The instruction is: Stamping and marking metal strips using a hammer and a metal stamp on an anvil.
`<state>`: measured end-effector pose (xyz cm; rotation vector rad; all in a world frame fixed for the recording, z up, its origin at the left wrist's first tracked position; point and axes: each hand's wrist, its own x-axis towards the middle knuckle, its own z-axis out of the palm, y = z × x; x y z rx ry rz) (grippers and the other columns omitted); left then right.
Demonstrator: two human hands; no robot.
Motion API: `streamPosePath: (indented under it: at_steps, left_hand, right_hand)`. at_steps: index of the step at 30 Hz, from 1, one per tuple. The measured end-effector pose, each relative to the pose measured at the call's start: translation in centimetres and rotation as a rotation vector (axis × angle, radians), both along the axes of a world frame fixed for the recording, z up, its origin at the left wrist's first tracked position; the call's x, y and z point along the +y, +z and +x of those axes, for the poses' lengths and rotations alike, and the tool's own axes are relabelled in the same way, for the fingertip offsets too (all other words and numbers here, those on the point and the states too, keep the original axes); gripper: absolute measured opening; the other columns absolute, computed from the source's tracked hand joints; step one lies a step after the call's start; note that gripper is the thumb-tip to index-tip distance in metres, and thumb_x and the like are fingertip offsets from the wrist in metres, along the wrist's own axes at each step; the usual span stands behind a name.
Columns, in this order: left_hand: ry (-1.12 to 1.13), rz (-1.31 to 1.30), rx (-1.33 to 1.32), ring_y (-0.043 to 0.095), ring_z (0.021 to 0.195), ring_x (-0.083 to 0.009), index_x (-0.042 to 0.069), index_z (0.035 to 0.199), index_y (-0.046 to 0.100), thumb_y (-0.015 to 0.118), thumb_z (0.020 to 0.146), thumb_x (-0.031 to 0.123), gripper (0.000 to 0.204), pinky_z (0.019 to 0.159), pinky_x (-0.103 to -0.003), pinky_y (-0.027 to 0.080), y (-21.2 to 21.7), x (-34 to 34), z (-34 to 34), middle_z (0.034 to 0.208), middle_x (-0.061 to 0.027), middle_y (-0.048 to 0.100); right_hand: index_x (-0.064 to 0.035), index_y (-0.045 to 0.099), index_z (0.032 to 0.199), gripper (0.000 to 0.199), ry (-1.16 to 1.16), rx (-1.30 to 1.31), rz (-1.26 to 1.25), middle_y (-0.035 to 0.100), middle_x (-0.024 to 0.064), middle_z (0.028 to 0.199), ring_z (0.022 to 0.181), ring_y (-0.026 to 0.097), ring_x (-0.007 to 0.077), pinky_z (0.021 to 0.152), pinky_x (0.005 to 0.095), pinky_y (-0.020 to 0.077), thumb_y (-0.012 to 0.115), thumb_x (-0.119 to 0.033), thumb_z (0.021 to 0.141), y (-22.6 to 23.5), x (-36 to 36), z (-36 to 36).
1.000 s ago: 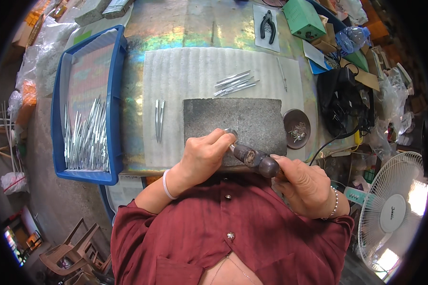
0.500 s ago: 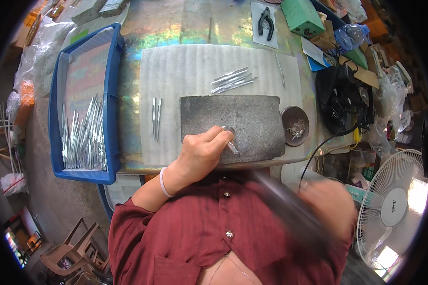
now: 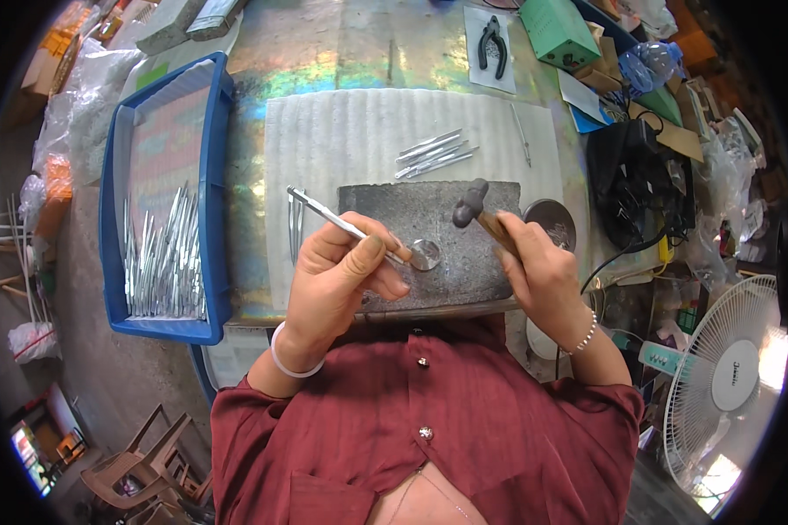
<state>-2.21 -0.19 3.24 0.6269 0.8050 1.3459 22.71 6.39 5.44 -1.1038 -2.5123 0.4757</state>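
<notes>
Raised above a grey stone slab (image 3: 372,284), my left hand (image 3: 331,276) pinches a slim silvery metal rod (image 3: 337,219) slanting up to the far left. My right hand (image 3: 543,267) is closed around the wooden handle of a small hammer (image 3: 470,205), its dark head over the slab's far right part. A shiny round metal disc (image 3: 425,255) lies on the slab, by my left fingertips. Beyond the slab, several similar rods (image 3: 438,154) are bunched on a white foam sheet (image 3: 341,122). A couple more rods (image 3: 296,229) lie left of the slab, partly hidden by my left hand.
A blue tray (image 3: 219,192) at the left holds many silvery rods. Right of the slab stands a dark round dish (image 3: 547,213), partly behind my right hand. Farther back are black pliers (image 3: 492,51) and a green box (image 3: 559,33). A fan (image 3: 718,385) stands at the right.
The hammer, blurred low at the right before, has come up over the slab with my right hand. My left hand has lifted from the disc and turned, bringing the rod into view.
</notes>
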Motion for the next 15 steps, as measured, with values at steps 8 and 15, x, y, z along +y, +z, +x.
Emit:
streamPosePath:
  at_steps: [8, 15]
  left_hand:
    - [-0.013, -0.06, -0.202, 0.066, 0.065, -0.0163, 0.001, 0.103, 0.055, 0.052, 0.095, 0.013, 0.015, 0.055, -0.024, 0.054, -0.2, 0.8, -0.2, 0.089, -0.0136, 0.065]
    - [-0.019, -0.061, 0.231, 0.061, 0.061, -0.0139, 0.001, 0.119, 0.043, 0.048, 0.092, 0.002, 0.027, 0.055, -0.024, 0.052, 1.4, 0.2, 0.6, 0.08, -0.0131, 0.064]
  right_hand:
    - [-0.002, 0.051, 0.117, 0.039, -0.028, -0.178, -0.012, 0.056, 0.0146, 0.089, 0.08, 0.06, 0.0315, 0.066, 0.0392, 0.0484, 0.062, -0.013, 0.081, -1.3, 2.5, 0.1]
    - [0.0002, 0.052, 0.106, 0.034, -0.304, -0.074, -0.079, 0.06, 0.0234, 0.095, 0.088, 0.059, 0.0377, 0.075, 0.0444, 0.0466, 0.062, -0.02, 0.081, -6.1, 15.8, 2.9]
